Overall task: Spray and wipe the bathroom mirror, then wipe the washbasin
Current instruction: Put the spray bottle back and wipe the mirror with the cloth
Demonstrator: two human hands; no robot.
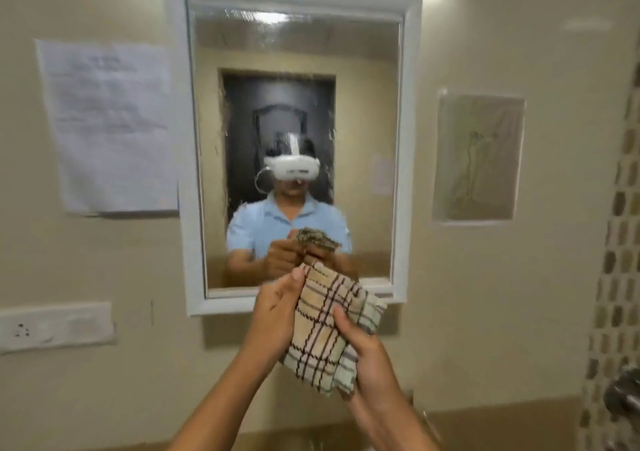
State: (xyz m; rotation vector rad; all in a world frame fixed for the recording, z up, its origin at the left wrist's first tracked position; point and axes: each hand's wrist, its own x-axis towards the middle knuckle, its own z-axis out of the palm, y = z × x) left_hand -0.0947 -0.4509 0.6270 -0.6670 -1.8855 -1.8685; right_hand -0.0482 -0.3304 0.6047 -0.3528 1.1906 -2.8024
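— While both hands gripped the checked cloth (329, 326) just below the mirror (298, 104), what was the worry?

— That the glass was not clean yet. Streaks and smears showed near the mirror's top edge and down its left side. The left hand (277, 308) was closed around the cloth's upper left edge, the right hand (367, 350) clasped its lower right side, and the cloth hung bunched between them, clear of the glass.

— So what could have gone wrong?

— A wadded, possibly damp cloth would likely have dragged the residue about rather than lifting it. Stretching for the mirror's top might also have brushed the paper notice (107, 125) taped just left of the mirror.

— And the washbasin?

— Barely in view below the mirror, apparently untouched.
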